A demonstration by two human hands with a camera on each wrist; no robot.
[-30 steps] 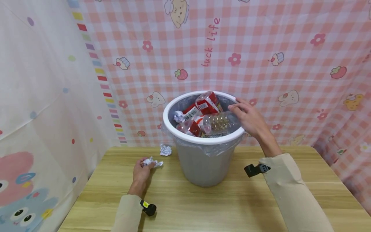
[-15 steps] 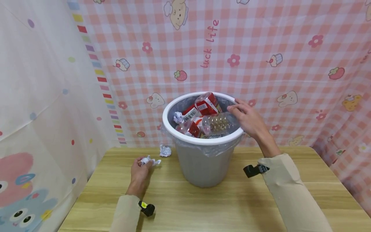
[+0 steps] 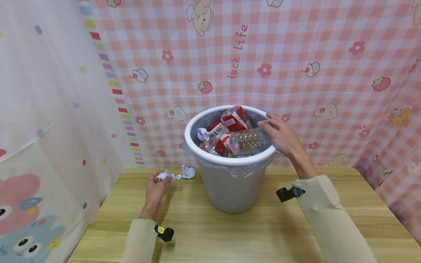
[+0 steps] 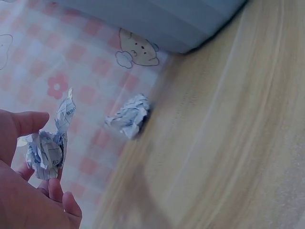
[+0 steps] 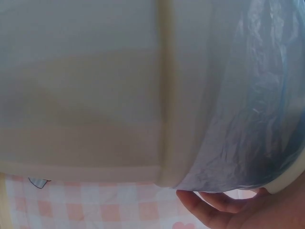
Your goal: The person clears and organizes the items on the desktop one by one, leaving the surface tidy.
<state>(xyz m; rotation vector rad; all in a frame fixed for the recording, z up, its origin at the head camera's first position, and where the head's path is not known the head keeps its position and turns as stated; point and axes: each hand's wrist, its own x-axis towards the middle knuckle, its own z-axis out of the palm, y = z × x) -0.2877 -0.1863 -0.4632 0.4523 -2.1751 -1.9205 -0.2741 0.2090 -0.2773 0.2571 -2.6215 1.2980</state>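
Note:
A crumpled paper [image 3: 162, 176] is held between the thumb and fingers of my left hand [image 3: 154, 191], just above the tabletop. In the left wrist view that paper [image 4: 46, 151] shows a loose strip sticking up. A second crumpled paper ball [image 3: 188, 172] lies on the table beside it, left of the grey trash can [image 3: 231, 191]. My right hand [image 3: 285, 138] grips the can's white rim on the right side. In the right wrist view, the right hand's fingers [image 5: 209, 210] curl against the outside, below the rim.
Inside the can lie a clear plastic bottle [image 3: 248, 141], a red-labelled container [image 3: 235, 118], another red-labelled piece [image 3: 215, 146] and a paper ball [image 3: 202, 134]. A plastic liner [image 3: 241, 171] hangs over the rim. Patterned cloth [image 3: 158, 91] stands behind the wooden table [image 3: 210, 237].
My left hand has moved a little left and away from me, carrying the crumpled paper nearer the back edge. My right hand stays on the trash can's rim.

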